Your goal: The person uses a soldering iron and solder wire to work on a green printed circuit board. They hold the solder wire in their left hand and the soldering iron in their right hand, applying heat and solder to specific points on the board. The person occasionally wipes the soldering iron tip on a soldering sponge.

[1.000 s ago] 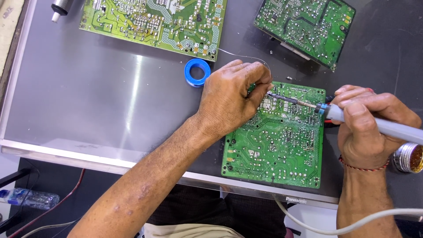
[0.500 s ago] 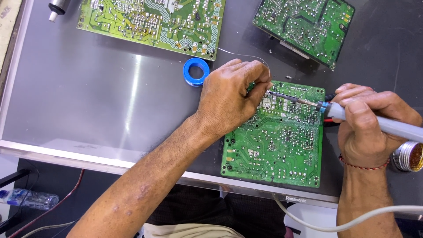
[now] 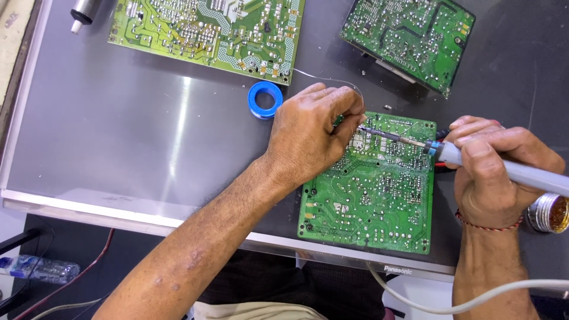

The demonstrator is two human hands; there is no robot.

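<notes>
Right hand [image 3: 498,172]: clenched around soldering iron [image 3: 474,157]
Left hand [image 3: 314,133]: pinching solder wire [image 3: 332,80], covers board [image 3: 370,189]
Tin [image 3: 548,213], right edge: amber flux

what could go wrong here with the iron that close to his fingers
1. The soldering iron tip sits right at the left hand fingertips on the green circuit board; a slip might burn them.
2. The board's near edge lies by the table edge; pressure might shift it.
3. The open flux tin lies beside the right hand; the wrist might knock it.
</notes>
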